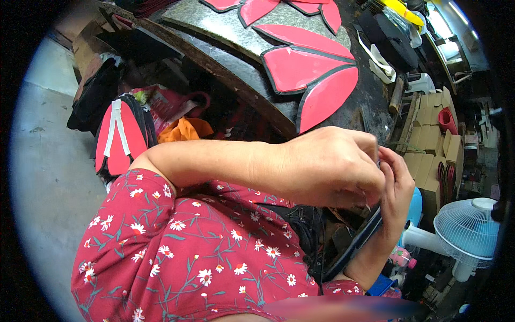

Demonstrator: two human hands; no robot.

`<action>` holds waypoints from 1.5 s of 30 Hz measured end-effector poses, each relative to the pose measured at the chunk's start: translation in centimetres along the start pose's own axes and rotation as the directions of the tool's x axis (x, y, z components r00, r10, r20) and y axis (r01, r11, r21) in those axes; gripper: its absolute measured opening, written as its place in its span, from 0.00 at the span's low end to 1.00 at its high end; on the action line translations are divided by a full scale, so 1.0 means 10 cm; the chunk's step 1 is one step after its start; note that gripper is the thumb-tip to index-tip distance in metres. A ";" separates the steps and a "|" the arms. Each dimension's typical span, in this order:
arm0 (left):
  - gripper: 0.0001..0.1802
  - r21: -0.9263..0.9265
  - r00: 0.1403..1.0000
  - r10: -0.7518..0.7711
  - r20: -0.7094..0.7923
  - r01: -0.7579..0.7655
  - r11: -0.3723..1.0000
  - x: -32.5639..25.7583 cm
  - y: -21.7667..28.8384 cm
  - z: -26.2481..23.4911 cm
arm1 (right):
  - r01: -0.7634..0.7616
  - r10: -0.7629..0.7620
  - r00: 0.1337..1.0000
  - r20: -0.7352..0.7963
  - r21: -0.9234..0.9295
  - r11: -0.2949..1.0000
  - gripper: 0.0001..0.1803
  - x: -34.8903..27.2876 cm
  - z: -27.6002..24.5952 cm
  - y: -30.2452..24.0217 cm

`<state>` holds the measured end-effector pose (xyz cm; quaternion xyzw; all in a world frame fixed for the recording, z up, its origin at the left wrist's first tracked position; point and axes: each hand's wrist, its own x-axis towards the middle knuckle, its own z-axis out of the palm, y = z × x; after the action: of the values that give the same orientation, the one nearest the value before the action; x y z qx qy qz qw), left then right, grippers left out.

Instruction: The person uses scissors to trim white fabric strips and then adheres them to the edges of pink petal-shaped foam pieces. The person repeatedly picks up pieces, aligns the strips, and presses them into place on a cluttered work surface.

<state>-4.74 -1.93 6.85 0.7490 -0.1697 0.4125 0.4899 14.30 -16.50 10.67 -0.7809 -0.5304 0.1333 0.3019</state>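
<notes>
My left hand is closed in a loose fist in front of my body, its fingertips turned away from view. Beside it, my right hand has its fingers bent and bunched against the left hand's fingers. Whatever the two hands pinch between them is hidden. Beyond my left hand, red petal-shaped panels with black edging lie on a grey stone slab. More red panels of the same kind lie at the slab's far side.
A stack of red and black pieces with white strips stands at the left, beside an orange cloth. The dark workbench runs to the right of the slab. Cardboard boxes and a fan stand at the right.
</notes>
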 end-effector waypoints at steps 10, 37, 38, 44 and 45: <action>0.06 -0.026 0.979 0.158 -0.126 -0.162 0.986 0.00 0.06 -0.30 | -0.270 -0.249 0.869 0.428 0.831 0.486 0.26 0.07 0.31 -0.45; 0.21 0.918 0.958 -0.193 -0.211 0.263 0.298 -0.62 -0.76 -0.90 | 0.164 -0.192 0.874 0.446 0.101 0.981 0.13 2.37 1.21 -0.05; 0.20 0.927 0.963 -0.175 -0.205 0.249 0.281 -0.62 -0.77 -0.92 | 0.151 -0.178 0.873 0.453 0.095 0.984 0.14 2.37 1.20 -0.04; 0.21 0.930 0.955 -0.281 -0.094 0.184 0.317 -0.55 -0.80 -1.02 | 0.165 -0.191 0.863 0.469 0.095 0.982 0.16 2.38 1.15 -0.07; 0.22 0.932 0.949 -0.302 -0.093 0.190 0.308 -0.54 -0.79 -1.01 | 0.220 -0.200 0.855 0.478 0.014 0.975 0.16 2.39 1.09 -0.06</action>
<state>-7.41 9.74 -0.28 0.9291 0.1871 0.3180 0.0243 17.69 8.98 5.17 -0.6674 -0.6729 0.2765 0.1588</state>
